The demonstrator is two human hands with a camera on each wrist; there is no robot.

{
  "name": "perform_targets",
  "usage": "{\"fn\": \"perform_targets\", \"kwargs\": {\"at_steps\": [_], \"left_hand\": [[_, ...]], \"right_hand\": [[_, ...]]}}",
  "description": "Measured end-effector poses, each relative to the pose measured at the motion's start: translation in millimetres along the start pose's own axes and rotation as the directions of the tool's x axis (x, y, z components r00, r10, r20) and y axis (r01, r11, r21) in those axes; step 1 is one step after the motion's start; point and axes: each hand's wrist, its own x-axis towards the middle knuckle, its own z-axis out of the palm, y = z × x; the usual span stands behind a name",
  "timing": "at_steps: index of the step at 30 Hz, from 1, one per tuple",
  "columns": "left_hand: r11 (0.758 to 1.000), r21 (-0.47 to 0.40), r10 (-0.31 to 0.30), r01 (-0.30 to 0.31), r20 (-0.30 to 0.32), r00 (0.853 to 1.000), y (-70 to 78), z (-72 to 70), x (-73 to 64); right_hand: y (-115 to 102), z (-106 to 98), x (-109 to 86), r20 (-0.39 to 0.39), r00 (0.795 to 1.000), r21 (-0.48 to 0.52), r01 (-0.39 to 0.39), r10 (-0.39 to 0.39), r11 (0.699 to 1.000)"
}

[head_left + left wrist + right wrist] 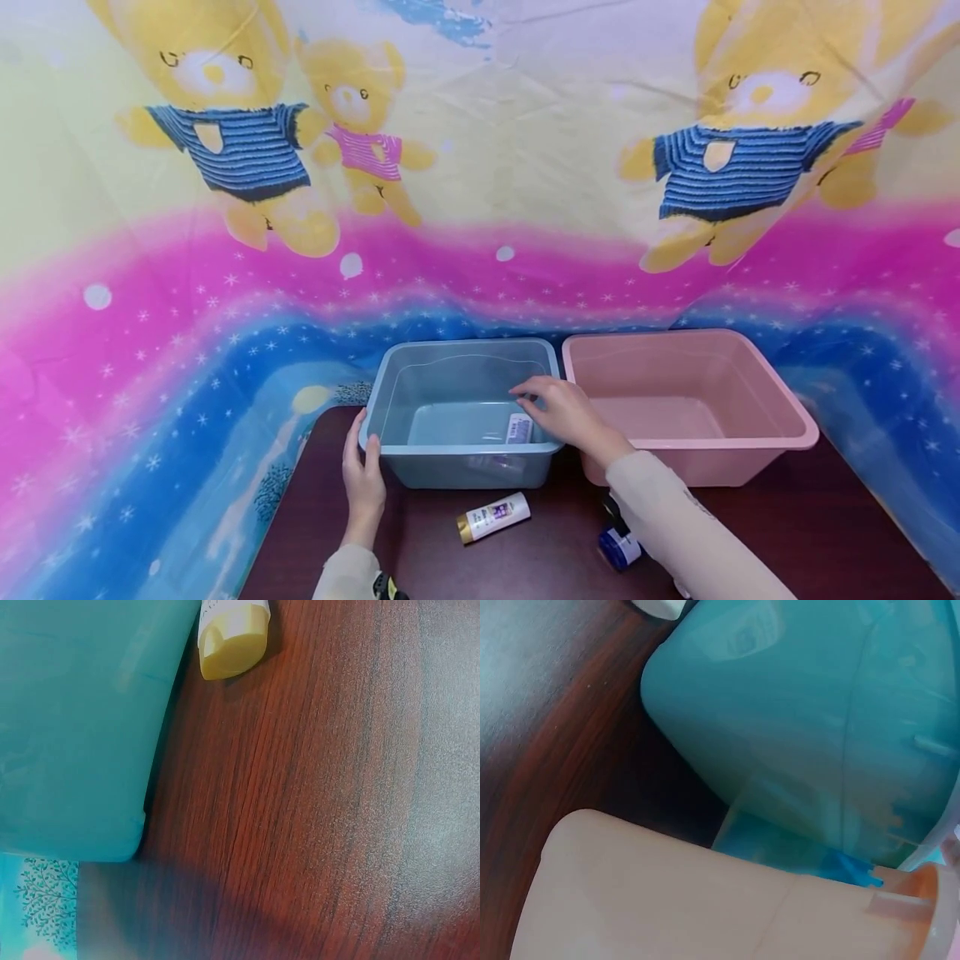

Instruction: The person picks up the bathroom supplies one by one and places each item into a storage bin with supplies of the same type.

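A translucent blue basin stands on the table. My left hand touches its front left corner, fingers straight along the outside and thumb at the rim. Over the basin's right side hovers my right hand, with the fingers loosely bent and nothing between them. Just below it, inside the basin, lies an item with a white printed label. In front of the basin a white bottle with a gold cap lies on its side; the left wrist view shows its cap. Neither wrist view shows a hand.
A pink basin stands close beside the blue one, on the right. Near my right sleeve is a blue jar with a pale label. The dark wooden table ends at a patterned bear curtain behind the basins.
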Motion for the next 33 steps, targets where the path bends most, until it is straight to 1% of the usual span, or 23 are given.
{"fn": "perform_targets", "kwargs": {"at_steps": [5, 10, 14, 18, 21, 25, 28, 33], "left_hand": [[1.000, -0.003, 0.006, -0.006, 0.008, 1.000, -0.3, -1.0, 0.0], [1.000, -0.014, 0.014, -0.014, 0.000, 1.000, -0.6, -2.1, 1.0], [0.999, -0.036, 0.007, -0.006, 0.009, 1.000, -0.8, -2.0, 1.2], [0.999, -0.034, 0.003, -0.002, 0.010, 1.000, -1.0, -1.8, 0.3], [1.000, -0.021, -0.003, 0.003, 0.003, 1.000, -1.1, -1.5, -0.7], [1.000, -0.022, -0.007, 0.007, 0.011, 1.000, -1.3, -0.9, -1.7], [0.999, -0.033, 0.004, -0.003, 0.018, 1.000, -1.1, -0.7, -1.4], [1.000, -0.028, 0.009, -0.008, 0.010, 1.000, -0.6, -0.8, -1.1]], "right_hand": [[-5, -3, -3.3, -0.037, 0.999, 0.024, 0.018, -0.017, 1.000], [-10, -6, -6.5, -0.068, 0.997, 0.031, 0.039, -0.037, 0.999], [-13, -9, -9.7, -0.105, 0.993, 0.043, 0.050, -0.046, 0.998], [-18, -13, -14.0, -0.138, 0.990, 0.071, 0.045, -0.035, 0.996], [-21, -16, -17.8, -0.144, 0.989, 0.086, 0.030, -0.018, 0.996], [-25, -19, -23.1, -0.161, 0.987, 0.086, 0.025, -0.011, 0.996], [-27, -19, -25.9, -0.179, 0.984, 0.084, 0.041, -0.026, 0.996], [-30, -18, -30.0, -0.217, 0.973, 0.091, 0.104, -0.082, 0.990]]}}
